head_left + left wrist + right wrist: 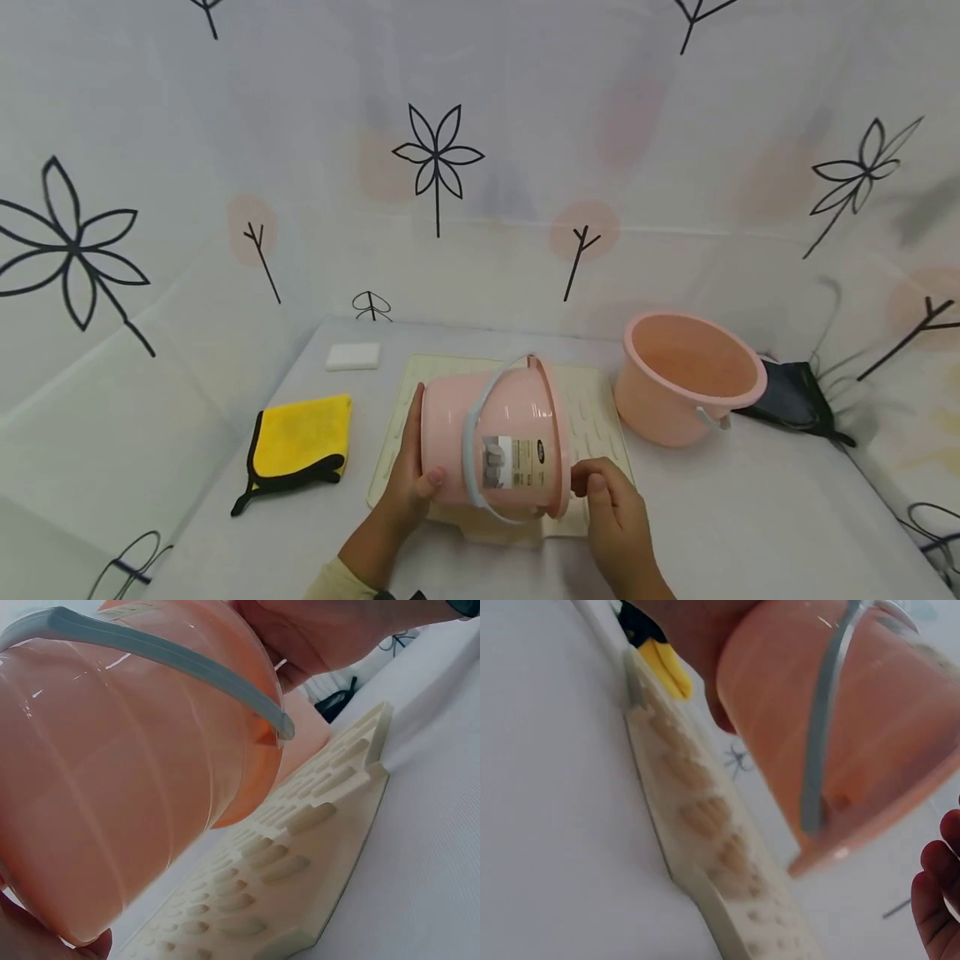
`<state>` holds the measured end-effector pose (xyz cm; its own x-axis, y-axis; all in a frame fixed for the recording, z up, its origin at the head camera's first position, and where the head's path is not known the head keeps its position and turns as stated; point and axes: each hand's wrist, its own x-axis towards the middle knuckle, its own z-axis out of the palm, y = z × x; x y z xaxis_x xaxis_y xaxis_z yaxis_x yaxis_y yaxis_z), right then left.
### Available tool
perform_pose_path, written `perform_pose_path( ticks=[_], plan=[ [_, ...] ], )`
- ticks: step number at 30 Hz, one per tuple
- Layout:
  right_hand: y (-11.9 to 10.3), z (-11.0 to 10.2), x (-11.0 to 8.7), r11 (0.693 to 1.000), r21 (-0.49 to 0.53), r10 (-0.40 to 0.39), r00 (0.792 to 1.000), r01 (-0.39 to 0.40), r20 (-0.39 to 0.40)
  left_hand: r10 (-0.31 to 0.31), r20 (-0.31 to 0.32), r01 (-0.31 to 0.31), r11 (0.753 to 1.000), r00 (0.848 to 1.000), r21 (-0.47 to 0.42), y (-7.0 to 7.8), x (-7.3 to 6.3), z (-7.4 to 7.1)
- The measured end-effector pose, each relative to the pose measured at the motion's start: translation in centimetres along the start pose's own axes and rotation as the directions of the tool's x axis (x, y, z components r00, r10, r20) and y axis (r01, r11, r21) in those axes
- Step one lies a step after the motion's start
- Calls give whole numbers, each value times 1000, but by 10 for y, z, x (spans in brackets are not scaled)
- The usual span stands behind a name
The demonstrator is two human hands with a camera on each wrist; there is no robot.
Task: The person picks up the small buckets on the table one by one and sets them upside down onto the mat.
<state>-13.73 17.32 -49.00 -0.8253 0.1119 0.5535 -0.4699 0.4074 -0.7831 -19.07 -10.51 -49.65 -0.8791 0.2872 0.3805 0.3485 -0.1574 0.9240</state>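
Note:
A pink bucket (450, 417) lies tipped on its side in the air, its mouth facing right. Its grey handle (471, 450) hangs across the side, beside a printed label (514, 463). My left hand (408, 483) grips the bucket by its base, thumb on the near side and fingers round the far side. Close beside the rim is my right hand (618, 521), its fingers loosely bent with nothing between them. In the right wrist view the fingers (937, 862) show apart from the rim. Below the bucket lies a cream ridged washboard (592, 400).
A second pink bucket (637, 400) stands upright at the right, with a dark cloth-like item (791, 400) behind it. To the left lies a folded yellow cloth (300, 433) with black edging. A white block (352, 357) sits at the back left, near the patterned curtain (495, 275).

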Motion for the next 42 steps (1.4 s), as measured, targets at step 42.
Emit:
perform_pose_path(
  ticks=[42],
  plan=[
    [69,-100,5,791,-555,568,647,-259,508,-85,-147,118,965,985,235,14,8,-35]
  ],
)
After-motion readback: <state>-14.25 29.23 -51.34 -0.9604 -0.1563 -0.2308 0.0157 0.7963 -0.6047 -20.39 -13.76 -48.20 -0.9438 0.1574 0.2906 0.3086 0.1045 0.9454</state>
